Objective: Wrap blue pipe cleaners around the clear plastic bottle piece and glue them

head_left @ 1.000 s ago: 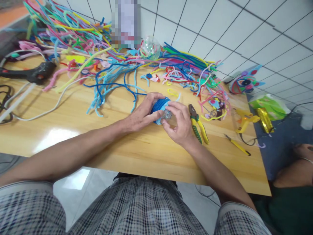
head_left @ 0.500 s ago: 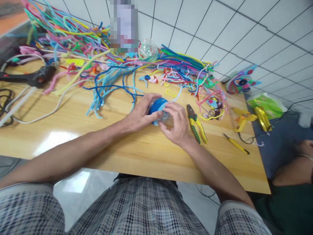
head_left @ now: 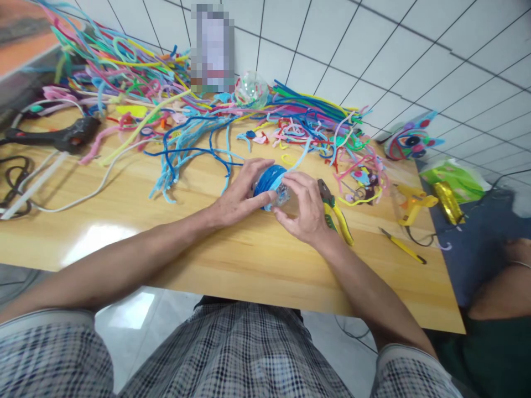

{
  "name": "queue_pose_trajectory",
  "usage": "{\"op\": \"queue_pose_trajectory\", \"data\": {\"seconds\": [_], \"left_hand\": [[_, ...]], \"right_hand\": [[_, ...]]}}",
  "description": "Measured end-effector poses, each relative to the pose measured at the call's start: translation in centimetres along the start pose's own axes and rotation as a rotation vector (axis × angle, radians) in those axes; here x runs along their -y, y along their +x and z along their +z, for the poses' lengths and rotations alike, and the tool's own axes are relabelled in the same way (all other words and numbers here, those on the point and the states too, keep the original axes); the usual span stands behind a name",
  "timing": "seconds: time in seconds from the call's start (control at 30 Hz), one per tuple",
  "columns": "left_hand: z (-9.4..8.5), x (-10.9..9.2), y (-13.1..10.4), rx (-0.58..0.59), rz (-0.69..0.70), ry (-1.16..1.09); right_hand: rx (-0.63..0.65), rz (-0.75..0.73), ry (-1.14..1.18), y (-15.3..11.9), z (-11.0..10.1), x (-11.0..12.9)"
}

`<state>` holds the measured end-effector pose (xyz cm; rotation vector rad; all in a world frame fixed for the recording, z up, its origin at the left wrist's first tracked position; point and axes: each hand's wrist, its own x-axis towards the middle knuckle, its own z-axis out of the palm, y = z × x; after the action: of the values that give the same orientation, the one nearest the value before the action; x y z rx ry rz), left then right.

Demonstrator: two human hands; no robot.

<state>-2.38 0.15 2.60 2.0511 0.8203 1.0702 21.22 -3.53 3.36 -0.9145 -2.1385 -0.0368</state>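
A clear plastic piece [head_left: 283, 194], rounded and wound with dark blue pipe cleaner [head_left: 269, 178], lies between my two hands just above the table. Around its edge runs a light blue pipe cleaner [head_left: 302, 156], whose loose end sticks up past my right fingertips. My left hand [head_left: 238, 193] grips the wound side, thumb pressed on the front. At the other end, the curled fingers and thumb of my right hand [head_left: 305, 207] hold the rim. Pliers with yellow and green handles [head_left: 343, 225] lie right beside my right hand, partly covered by it.
Heaps of coloured pipe cleaners [head_left: 182, 143] line the back by the tiled wall, with a clear ball [head_left: 251, 88] among them. A black glue gun [head_left: 62, 135] lies left. Rightward are a yellow glue gun [head_left: 417, 205], a yellow craft knife [head_left: 402, 246] and another person's arm [head_left: 498, 287].
Both hands and the wound plastic piece have shifted very slightly right in view. My right hand sits a little further from the left, showing more of the clear end and covering more of the pliers.
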Motion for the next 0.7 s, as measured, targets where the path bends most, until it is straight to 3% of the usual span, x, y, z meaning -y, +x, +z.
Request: {"op": "queue_pose_trajectory", "data": {"seconds": [0.2, 0.4, 0.7], "left_hand": [[0.23, 0.01, -0.02, -0.012, 0.006, 0.014], [0.38, -0.66, -0.18, -0.033, -0.192, -0.115], [0.35, -0.31, -0.14, -0.047, -0.079, -0.034]], "right_hand": [[0.065, 0.009, -0.039, -0.3, 0.04, -0.17], [0.079, -0.034, -0.039, -0.28, 0.06, 0.26], [0.061, -0.034, -0.018, -0.35, 0.02, -0.52]]}}
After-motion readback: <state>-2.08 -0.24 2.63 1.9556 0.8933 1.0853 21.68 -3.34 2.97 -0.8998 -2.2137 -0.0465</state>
